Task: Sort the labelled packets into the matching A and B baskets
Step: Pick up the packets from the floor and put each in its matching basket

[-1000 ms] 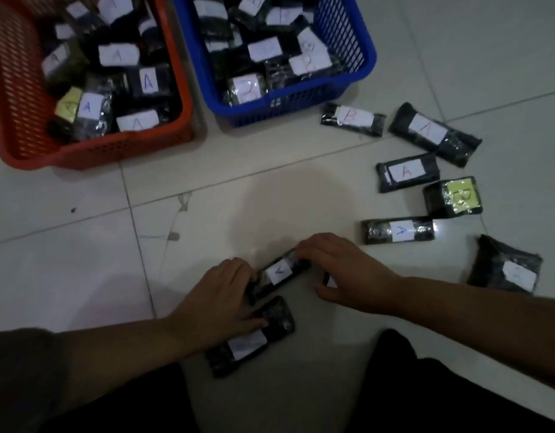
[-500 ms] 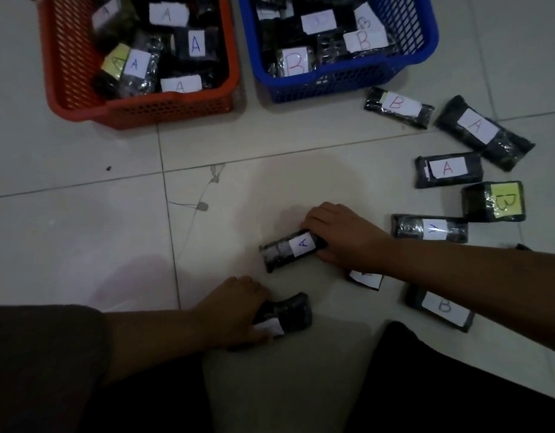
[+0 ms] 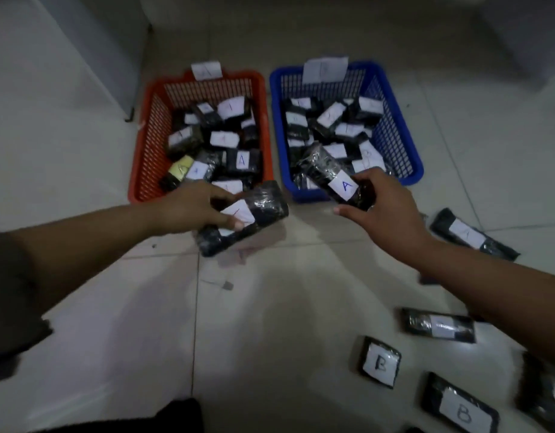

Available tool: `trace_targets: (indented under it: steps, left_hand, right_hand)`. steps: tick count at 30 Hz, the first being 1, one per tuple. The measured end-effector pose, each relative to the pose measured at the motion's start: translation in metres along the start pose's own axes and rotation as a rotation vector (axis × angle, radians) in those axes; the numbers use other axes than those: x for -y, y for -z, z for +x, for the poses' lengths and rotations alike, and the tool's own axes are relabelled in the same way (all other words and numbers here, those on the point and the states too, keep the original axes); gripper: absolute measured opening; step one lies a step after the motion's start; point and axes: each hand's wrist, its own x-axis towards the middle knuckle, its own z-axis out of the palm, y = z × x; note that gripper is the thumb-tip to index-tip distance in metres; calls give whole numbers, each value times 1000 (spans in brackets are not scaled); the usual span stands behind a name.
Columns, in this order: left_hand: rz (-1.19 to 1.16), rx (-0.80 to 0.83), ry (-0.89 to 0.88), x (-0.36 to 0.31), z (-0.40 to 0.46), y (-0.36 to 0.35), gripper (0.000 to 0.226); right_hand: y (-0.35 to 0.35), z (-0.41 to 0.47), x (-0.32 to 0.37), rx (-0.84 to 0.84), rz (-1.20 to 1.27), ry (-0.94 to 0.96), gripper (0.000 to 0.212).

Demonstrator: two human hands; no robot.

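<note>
Right packet (image 3: 335, 179): marked A on its white label, lifted off the floor, over the near rim of the blue basket (image 3: 407, 151).
Right hand (image 3: 382, 210): clamped on the packet's near end, thumb below, fingers over the top.
Left packet (image 3: 243, 220): label partly under the thumb, letter hard to read, maybe an A; held up at the near right corner of the red basket (image 3: 144, 157).
Left hand (image 3: 191, 207): closed around that packet's left end, most of it jutting right past the grip.
Baskets: side by side, both piled with labelled packets; paper tags on the far rims, blurred.
Floor (image 3: 270, 323): loose packets at right, two B packets (image 3: 379, 362) (image 3: 462, 412) nearest.
</note>
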Motion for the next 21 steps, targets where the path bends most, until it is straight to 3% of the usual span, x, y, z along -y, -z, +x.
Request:
trace_targets:
  steps: [3, 10, 15, 21]
  left_hand:
    - [2, 4, 2, -15, 9, 46, 35]
    - [-338, -205, 118, -12, 38, 94, 71]
    - [-469, -164, 148, 17, 57, 97, 59]
    - [-674, -269, 234, 55, 58, 103, 38]
  right_hand:
    - [12, 44, 33, -40, 64, -12, 49]
    - [-5, 111, 83, -117, 306, -198, 45]
    - [-43, 119, 97, -45, 397, -173, 46]
    - [-88, 125, 94, 75, 512, -252, 54]
